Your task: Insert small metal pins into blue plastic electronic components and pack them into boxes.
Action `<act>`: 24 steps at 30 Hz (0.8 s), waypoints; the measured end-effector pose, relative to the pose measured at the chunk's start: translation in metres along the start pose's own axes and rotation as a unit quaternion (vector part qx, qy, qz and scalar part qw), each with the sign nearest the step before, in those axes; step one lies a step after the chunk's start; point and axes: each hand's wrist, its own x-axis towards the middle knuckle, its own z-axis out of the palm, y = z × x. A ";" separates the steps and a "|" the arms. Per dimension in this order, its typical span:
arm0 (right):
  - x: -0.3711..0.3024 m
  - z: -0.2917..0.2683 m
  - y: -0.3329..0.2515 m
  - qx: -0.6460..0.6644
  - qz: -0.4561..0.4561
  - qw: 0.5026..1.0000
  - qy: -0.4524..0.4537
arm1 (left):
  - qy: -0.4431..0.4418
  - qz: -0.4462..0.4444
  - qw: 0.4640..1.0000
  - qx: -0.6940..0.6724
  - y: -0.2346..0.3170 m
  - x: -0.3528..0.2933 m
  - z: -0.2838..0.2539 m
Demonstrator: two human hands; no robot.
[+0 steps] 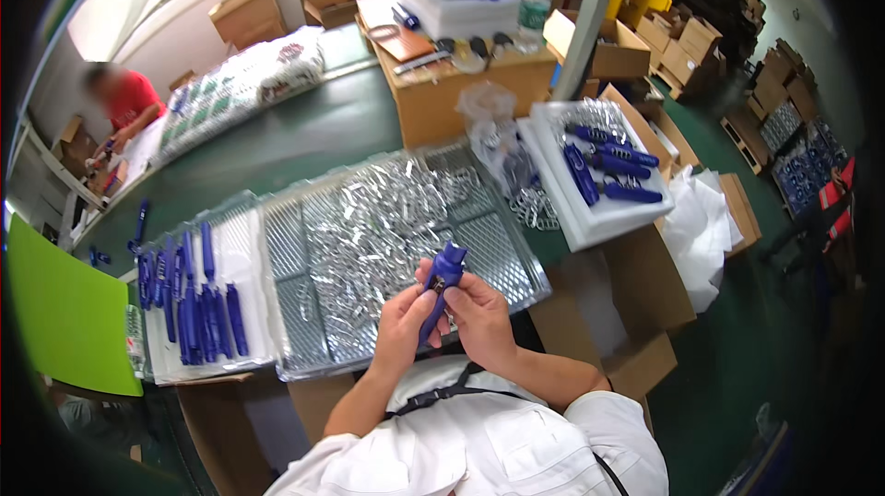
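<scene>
Left of you, blue pieces crowd a white tray. Your left hand and right hand pinch one blue tool near a clear tray heaped with metal parts; rightward, a foam box holds similar tools.

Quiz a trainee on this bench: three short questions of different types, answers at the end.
1. True or false: only the left grip touches the held blue piece.
2. Open question: what lies loosely heaped in the large tray?
3. Fill in the blank: the white foam box bearing other blue pieces is to the ____ of that tray.

Key:
1. False; the right grip is on it too.
2. Shiny metal pieces.
3. Right.
</scene>
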 end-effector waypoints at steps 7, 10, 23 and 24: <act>-0.010 -0.057 -0.026 0.058 -0.013 0.997 0.050 | -0.091 -0.066 0.993 0.019 -0.018 0.035 0.042; -0.009 -0.080 -0.023 0.076 -0.017 0.996 0.051 | -0.090 -0.079 0.993 0.018 -0.022 0.044 0.053; 0.062 -0.137 -0.085 -0.156 -0.169 0.942 0.246 | 0.082 0.044 0.995 -0.043 -0.016 0.041 0.009; 0.080 -0.151 -0.114 -0.260 -0.230 0.898 0.270 | 0.086 0.055 0.993 -0.054 -0.013 0.038 -0.001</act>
